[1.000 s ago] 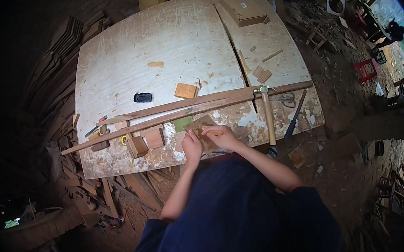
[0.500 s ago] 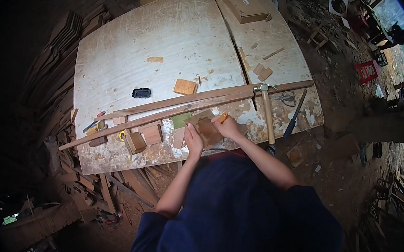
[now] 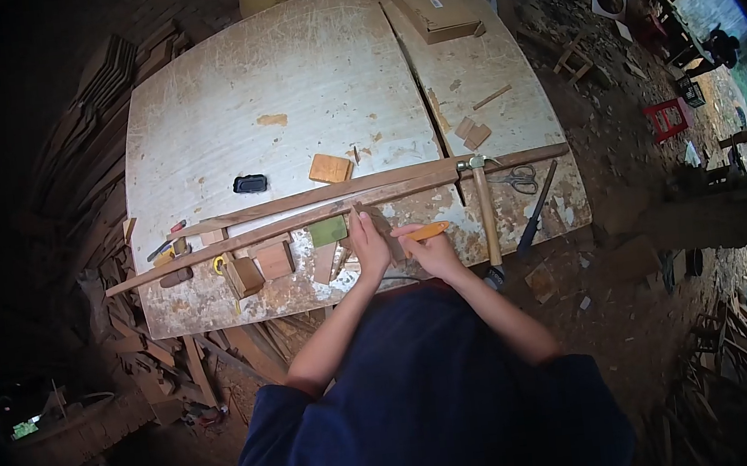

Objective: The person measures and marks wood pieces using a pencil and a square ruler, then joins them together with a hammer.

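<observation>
My left hand [image 3: 370, 244] is closed on a thin brown wooden board [image 3: 396, 247], held steeply tilted and largely hidden by my fingers. My right hand [image 3: 433, 252] grips a slim orange tool [image 3: 429, 231] whose end points to the right; its exact kind is too small to make out. The fingers of that hand are right at the board's other side. Left of my hands lie a green sheet [image 3: 328, 230] and a narrow piece of wood [image 3: 325, 263]. A long wooden strip [image 3: 273, 228] runs just beyond my fingertips.
Right of my hands lie a hammer [image 3: 486, 207], scissors [image 3: 523, 181] and a dark-handled file-like tool [image 3: 538, 211]. Wooden blocks [image 3: 274, 260] stand at the left, with an orange-brown block [image 3: 330, 167] and a black case [image 3: 250, 184] farther off. A cardboard box [image 3: 434, 11] sits at the far right.
The board has turned from nearly flat to steeply tilted between my hands. The orange tool has swung from pointing at the board to pointing right. The view has shifted slightly.
</observation>
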